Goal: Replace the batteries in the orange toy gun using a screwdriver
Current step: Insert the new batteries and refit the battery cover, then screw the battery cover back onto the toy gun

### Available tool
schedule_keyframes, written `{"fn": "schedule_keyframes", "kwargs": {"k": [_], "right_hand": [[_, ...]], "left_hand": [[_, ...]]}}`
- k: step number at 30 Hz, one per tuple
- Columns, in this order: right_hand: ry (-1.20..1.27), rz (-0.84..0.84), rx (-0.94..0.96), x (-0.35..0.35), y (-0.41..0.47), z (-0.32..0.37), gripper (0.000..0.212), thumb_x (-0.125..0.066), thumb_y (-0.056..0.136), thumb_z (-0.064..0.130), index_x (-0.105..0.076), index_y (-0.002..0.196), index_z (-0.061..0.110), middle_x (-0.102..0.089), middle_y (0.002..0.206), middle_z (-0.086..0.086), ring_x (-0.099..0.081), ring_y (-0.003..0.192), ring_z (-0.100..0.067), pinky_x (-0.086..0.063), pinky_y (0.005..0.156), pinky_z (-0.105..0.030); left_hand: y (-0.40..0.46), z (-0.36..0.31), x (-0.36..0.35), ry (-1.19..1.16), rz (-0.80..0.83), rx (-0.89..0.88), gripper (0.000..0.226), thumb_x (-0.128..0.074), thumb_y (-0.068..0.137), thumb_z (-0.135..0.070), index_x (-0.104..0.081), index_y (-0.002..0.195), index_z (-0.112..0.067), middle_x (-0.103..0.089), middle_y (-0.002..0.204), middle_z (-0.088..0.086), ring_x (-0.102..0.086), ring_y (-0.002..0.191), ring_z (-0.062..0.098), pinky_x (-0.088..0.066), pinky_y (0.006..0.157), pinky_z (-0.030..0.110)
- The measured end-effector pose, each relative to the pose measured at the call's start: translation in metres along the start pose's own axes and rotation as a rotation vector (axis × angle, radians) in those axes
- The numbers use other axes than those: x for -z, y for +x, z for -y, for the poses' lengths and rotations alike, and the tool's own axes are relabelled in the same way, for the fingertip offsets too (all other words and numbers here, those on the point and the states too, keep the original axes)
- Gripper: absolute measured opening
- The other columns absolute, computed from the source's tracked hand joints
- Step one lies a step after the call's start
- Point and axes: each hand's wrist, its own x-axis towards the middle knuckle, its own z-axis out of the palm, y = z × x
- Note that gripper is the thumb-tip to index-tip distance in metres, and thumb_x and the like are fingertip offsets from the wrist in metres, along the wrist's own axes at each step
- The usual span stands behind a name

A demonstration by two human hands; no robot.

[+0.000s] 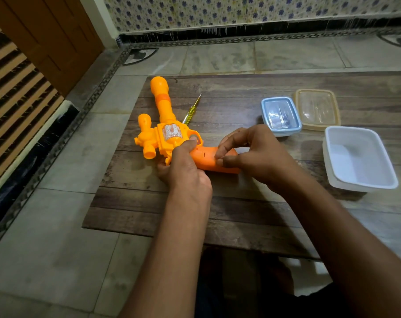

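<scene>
The orange toy gun lies on its side on a wood-patterned board, barrel pointing away and to the left. My left hand grips it where the body meets the darker orange handle, thumb near the trigger guard. My right hand holds the handle with curled fingers, thumb and fingertips pressed on its side cover. A yellow-handled screwdriver lies on the board just right of the barrel, tip pointing away. No batteries are visible.
A small blue-rimmed lidded box and a beige-rimmed lid sit at the back right of the board. A white open container stands right of my hands. Tiled floor surrounds the board; a wooden door is at far left.
</scene>
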Motion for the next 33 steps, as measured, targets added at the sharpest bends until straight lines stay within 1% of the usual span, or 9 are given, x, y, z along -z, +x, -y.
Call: {"fn": "schedule_keyframes", "kwargs": {"k": [6, 10, 14, 18, 21, 24, 28, 31, 33], "right_hand": [[0.200, -0.048, 0.011, -0.003, 0.000, -0.003, 0.006, -0.085, 0.078, 0.006, -0.080, 0.078, 0.010, -0.077, 0.089, -0.016, -0.071, 0.088, -0.026, -0.053, 0.081, -0.036], [0.289, -0.127, 0.031, -0.004, 0.001, 0.001, 0.011, -0.080, 0.087, 0.016, -0.078, 0.087, 0.005, -0.075, 0.084, -0.013, -0.065, 0.074, -0.005, -0.050, 0.065, -0.016], [0.146, -0.120, 0.061, -0.011, 0.007, 0.007, 0.016, -0.073, 0.095, 0.019, -0.079, 0.097, 0.004, -0.077, 0.095, -0.014, -0.066, 0.078, -0.003, -0.052, 0.067, -0.014], [0.036, -0.143, 0.056, -0.020, 0.032, 0.023, 0.019, -0.066, 0.100, 0.027, -0.079, 0.102, 0.013, -0.074, 0.093, -0.013, -0.065, 0.085, -0.014, -0.056, 0.082, -0.042], [-0.150, -0.121, 0.129, -0.026, 0.061, 0.036, 0.022, -0.060, 0.102, 0.015, -0.078, 0.114, 0.013, -0.072, 0.094, -0.006, -0.060, 0.079, -0.007, -0.049, 0.074, -0.029], [-0.464, -0.067, 0.169, -0.034, 0.099, 0.031, 0.042, -0.054, 0.094, -0.003, -0.073, 0.126, 0.017, -0.068, 0.124, -0.015, -0.062, 0.100, -0.020, -0.045, 0.079, -0.026], [-0.761, 0.098, 0.203, -0.041, 0.127, 0.008, 0.055, -0.053, 0.092, -0.003, -0.062, 0.141, 0.021, -0.054, 0.136, -0.017, -0.052, 0.128, -0.036, -0.042, 0.105, -0.036], [-0.822, 0.120, 0.266, -0.038, 0.133, 0.006, 0.048, -0.060, 0.093, -0.003, -0.063, 0.137, 0.016, -0.049, 0.136, -0.017, -0.050, 0.128, -0.036, -0.044, 0.104, -0.039], [-0.901, 0.134, 0.320, -0.037, 0.133, 0.011, 0.037, -0.066, 0.092, 0.001, -0.066, 0.128, 0.012, -0.046, 0.132, -0.018, -0.050, 0.121, -0.039, -0.050, 0.099, -0.045]], "left_hand": [[-0.004, -0.007, 0.000, -0.023, 0.038, 0.021, 0.077, -0.088, 0.063, 0.008, -0.064, 0.134, -0.010, -0.076, 0.123, 0.016, -0.078, 0.105, 0.035, -0.060, 0.096, 0.061], [-0.006, -0.018, 0.005, 0.034, -0.003, -0.003, 0.065, -0.087, 0.071, 0.005, -0.062, 0.130, -0.007, -0.076, 0.120, 0.015, -0.079, 0.099, 0.033, -0.065, 0.076, 0.046], [-0.002, -0.025, 0.013, 0.049, -0.044, -0.018, 0.063, -0.088, 0.070, 0.002, -0.059, 0.125, -0.013, -0.075, 0.120, 0.013, -0.078, 0.099, 0.033, -0.064, 0.081, 0.049], [0.000, -0.035, 0.019, 0.067, -0.018, -0.028, 0.085, -0.091, 0.049, -0.013, -0.067, 0.131, -0.014, -0.077, 0.120, 0.011, -0.078, 0.100, 0.031, -0.063, 0.081, 0.048], [0.003, -0.038, 0.022, 0.046, -0.026, -0.042, 0.093, -0.086, 0.040, -0.016, -0.068, 0.131, -0.015, -0.077, 0.121, 0.011, -0.077, 0.102, 0.032, -0.063, 0.087, 0.052], [0.003, -0.037, 0.022, 0.056, -0.025, -0.024, 0.089, -0.088, 0.047, -0.013, -0.066, 0.133, -0.015, -0.076, 0.122, 0.013, -0.076, 0.104, 0.034, -0.062, 0.085, 0.051], [0.002, -0.033, 0.016, 0.051, -0.003, 0.010, 0.086, -0.087, 0.048, -0.011, -0.065, 0.132, -0.011, -0.076, 0.120, 0.013, -0.078, 0.102, 0.034, -0.062, 0.076, 0.043], [0.008, -0.031, 0.014, 0.040, 0.002, -0.010, 0.072, -0.087, 0.064, -0.002, -0.065, 0.132, -0.006, -0.075, 0.122, 0.017, -0.078, 0.101, 0.035, -0.059, 0.064, 0.034], [0.012, -0.030, 0.015, 0.057, -0.001, -0.009, 0.070, -0.087, 0.067, -0.002, -0.065, 0.133, -0.007, -0.075, 0.124, 0.017, -0.077, 0.101, 0.035, -0.059, 0.065, 0.036]]}}
